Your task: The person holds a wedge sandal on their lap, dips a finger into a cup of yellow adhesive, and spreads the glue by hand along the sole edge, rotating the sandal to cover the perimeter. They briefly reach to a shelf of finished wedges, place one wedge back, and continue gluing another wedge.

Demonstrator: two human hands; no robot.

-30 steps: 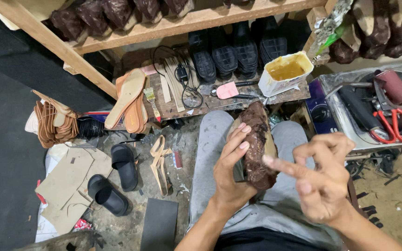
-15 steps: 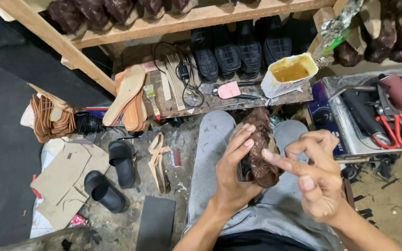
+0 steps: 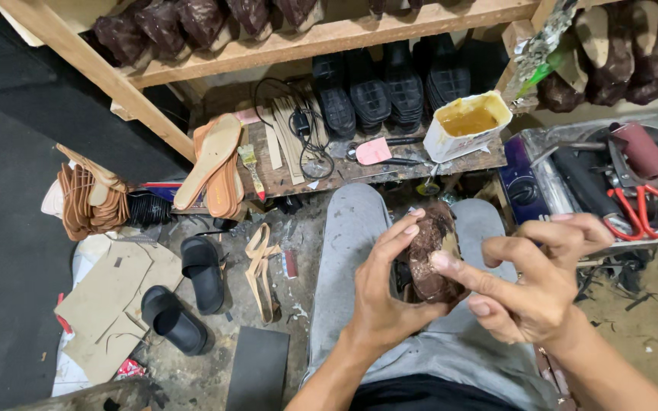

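My left hand [image 3: 382, 293] grips a dark brown, rough-surfaced shoe part [image 3: 429, 262] over my lap, fingers wrapped around its left side. My right hand [image 3: 535, 285] is beside it on the right, its index finger stretched out and pressing on the piece's right edge, the other fingers curled. My grey trouser legs [image 3: 348, 251] lie under both hands.
A low wooden board [image 3: 298, 171] ahead holds tan insoles [image 3: 211, 164], a brush, cables, a pink-handled tool and a white tub of yellow glue [image 3: 466, 123]. Black soles line the shelf behind. Red scissors [image 3: 645, 209] lie in a tray at right. Black slippers [image 3: 184, 297] and cardboard lie at left.
The brown piece has been turned and drawn lower into my left hand. My right hand has shifted from open, spread fingers to one index finger pressing on the piece.
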